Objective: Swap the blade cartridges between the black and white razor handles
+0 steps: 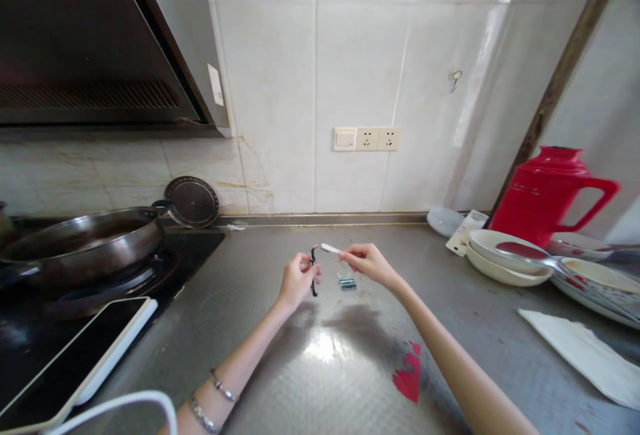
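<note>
My left hand (299,280) is closed around a black razor handle (314,256), held upright with its small metallic end at the top. My right hand (369,263) pinches a cotton swab (330,248), its thick white end pointing left. The swab's tip is close to the top of the handle; whether they touch I cannot tell. Below the right hand, a small green and silver piece like razor cartridges (347,283) lies on the metal counter (260,328), by some clear plastic.
Left are a pan (90,242) on the stove and a phone (75,362) with a white cable (125,396). A red scrap (410,375) lies in front. Right are a red thermos (543,195), stacked bowls (510,272) and a white paper sheet (583,355).
</note>
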